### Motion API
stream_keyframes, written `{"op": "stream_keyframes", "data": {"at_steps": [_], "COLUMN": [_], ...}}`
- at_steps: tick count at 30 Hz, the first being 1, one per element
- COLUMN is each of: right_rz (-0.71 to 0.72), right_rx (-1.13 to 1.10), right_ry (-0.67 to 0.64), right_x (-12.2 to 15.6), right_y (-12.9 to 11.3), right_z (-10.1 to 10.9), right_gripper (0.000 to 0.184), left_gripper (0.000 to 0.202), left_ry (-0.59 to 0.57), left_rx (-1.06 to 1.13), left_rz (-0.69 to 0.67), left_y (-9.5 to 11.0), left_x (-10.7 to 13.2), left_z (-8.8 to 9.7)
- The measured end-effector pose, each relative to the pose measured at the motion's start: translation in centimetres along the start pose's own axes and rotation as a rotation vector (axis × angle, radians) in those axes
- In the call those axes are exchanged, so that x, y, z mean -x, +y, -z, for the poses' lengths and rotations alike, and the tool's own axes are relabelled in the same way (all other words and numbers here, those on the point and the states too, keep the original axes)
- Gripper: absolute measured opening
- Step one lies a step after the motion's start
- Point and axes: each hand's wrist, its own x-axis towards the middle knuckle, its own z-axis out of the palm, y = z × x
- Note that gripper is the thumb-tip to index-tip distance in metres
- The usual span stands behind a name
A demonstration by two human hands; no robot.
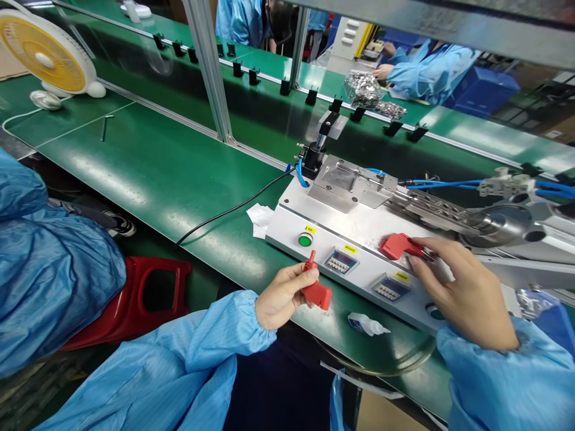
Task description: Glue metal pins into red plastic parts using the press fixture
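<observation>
While left fingers grip a red piece, right fingers hold another; labels illegible

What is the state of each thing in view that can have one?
Left hand: grip shut on red plastic part
Right hand: grip shut on second red plastic part
White nozzle bottle: lying on its side
Desk fan: upright, spinning unclear
Green push button: lighting unclear
Red stool: upright

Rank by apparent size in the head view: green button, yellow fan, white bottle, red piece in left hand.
1. Yellow fan
2. Red piece in the left hand and white bottle: too alike to rank, the piece being partly covered
3. Green button
</observation>
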Motion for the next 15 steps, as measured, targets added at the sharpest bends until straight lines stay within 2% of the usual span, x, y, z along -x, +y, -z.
{"op": "stream_keyframes", "data": {"at_steps": [8, 15], "right_rz": [0.010, 0.017], "right_rx": [0.009, 0.022], "right_ry": [0.015, 0.021], "right_x": [-0.23, -0.11], "right_y": [0.27, 0.07], "right_z": [-0.23, -0.29], "right_gripper": [0.043, 0.042], "left_gripper": [0.064, 0.061], "left_ry": [0.044, -0.011], "left_rx": [-0.087, -0.223], "left_rz": [-0.062, -0.119], "left_y": [0.13, 0.89], "left_x": [0.25, 0.17], "left_z": [-0.37, 0.02]}}
